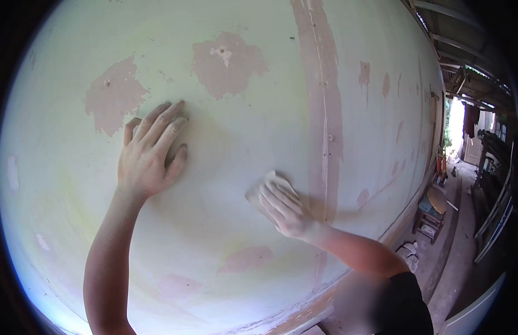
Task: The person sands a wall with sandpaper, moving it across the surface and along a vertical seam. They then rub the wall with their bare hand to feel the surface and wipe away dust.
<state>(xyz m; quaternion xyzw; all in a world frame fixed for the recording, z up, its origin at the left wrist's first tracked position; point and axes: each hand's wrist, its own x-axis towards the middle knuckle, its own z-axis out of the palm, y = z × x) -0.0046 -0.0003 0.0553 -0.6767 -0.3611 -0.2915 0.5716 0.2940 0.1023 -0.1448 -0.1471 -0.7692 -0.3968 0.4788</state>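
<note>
A pale green wall (242, 139) with pinkish patches of filler fills most of the view. My left hand (151, 148) rests on it with fingers spread and holds nothing. Just above that hand are two ragged pink patches (228, 67), each with a small dark spot. Lower and to the right, my right hand (284, 207) presses a piece of sandpaper (280, 181) flat against the wall. The sheet's pale edge sticks out above the fingers, while the palm hides the rest. A long vertical pink strip (325, 111) runs close by on the right.
On the right, a narrow passage floor (449, 240) runs along the wall toward a bright doorway (455, 125). A small stool (427, 218) with things on it stands by the wall. White scraps (408, 255) lie on the floor, and long objects lean at the far right.
</note>
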